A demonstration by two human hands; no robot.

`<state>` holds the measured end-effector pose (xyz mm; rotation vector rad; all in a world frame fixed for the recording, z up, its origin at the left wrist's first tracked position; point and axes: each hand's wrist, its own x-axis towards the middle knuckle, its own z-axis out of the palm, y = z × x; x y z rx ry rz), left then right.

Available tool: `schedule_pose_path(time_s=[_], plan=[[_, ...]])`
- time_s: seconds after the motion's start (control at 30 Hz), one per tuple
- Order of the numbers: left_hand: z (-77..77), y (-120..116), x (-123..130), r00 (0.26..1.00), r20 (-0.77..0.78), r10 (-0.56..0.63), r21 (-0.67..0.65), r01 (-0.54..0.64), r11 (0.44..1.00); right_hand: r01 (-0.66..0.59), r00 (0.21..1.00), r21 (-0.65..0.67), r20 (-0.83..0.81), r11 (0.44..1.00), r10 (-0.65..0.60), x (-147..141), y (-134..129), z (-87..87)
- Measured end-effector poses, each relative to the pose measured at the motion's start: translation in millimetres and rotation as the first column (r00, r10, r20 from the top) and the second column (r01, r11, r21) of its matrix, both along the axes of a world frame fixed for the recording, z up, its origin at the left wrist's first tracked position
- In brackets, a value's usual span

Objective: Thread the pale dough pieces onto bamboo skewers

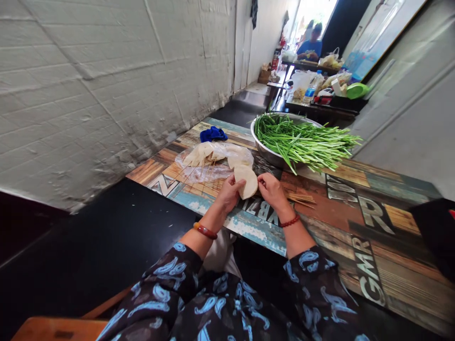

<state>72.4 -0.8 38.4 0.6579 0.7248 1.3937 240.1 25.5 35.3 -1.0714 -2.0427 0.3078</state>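
A pale, flat round sheet [248, 182] is pinched at its left edge between the thumb and fingers of my left hand [229, 193]. My right hand [271, 190] is closed at the sheet's right edge; anything small between its fingertips cannot be made out. Beyond my hands, more pale sheets [199, 155] lie on a clear plastic bag [213, 173], with thin sticks over them. A bundle of thin wooden sticks [301, 199] rests on the table just right of my right hand.
A metal bowl [261, 148] heaped with long green stalks [305, 142] stands at the patterned table's [401, 258] back. A blue cloth [213, 134] lies behind the bag. Farther off, a person in blue [310, 47] is at another table, near a plastic bottle [312, 87].
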Motion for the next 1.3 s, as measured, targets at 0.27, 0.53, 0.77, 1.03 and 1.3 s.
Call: schedule_pose_path(time_s=[0.27, 0.53, 0.77, 1.03, 1.3], plan=[[-4.2, 8.2, 1.9, 0.996, -0.077, 0.033, 0.032, -0.031, 0.999, -0.019, 0.999, -0.132, -0.051, 0.991, 0.012, 2.5, 3.9, 5.2], [-2.2, 6.1, -0.1, 0.998, -0.056, -0.015, 0.012, 0.016, 1.0, -0.095, 0.986, -0.292, -0.156, 0.952, 0.05, 10.7, 3.5, 5.2], [-2.9, 5.0, -4.5, 1.0, 0.006, 0.015, -0.029, -0.014, 0.999, -0.1, 0.993, -0.36, -0.088, 0.928, 0.072, 42.1, 4.7, 7.7], [-5.3, 8.8, -25.9, 0.994, -0.011, 0.113, -0.047, -0.113, 0.993, -0.007, 0.998, -0.323, 0.049, 0.946, 0.024, 68.7, 7.9, 8.9], [-0.3, 1.8, -24.1, 0.998, 0.019, 0.062, -0.061, -0.061, 0.996, 0.085, 0.987, -0.211, 0.15, 0.974, -0.054, 63.8, 9.7, 8.7]])
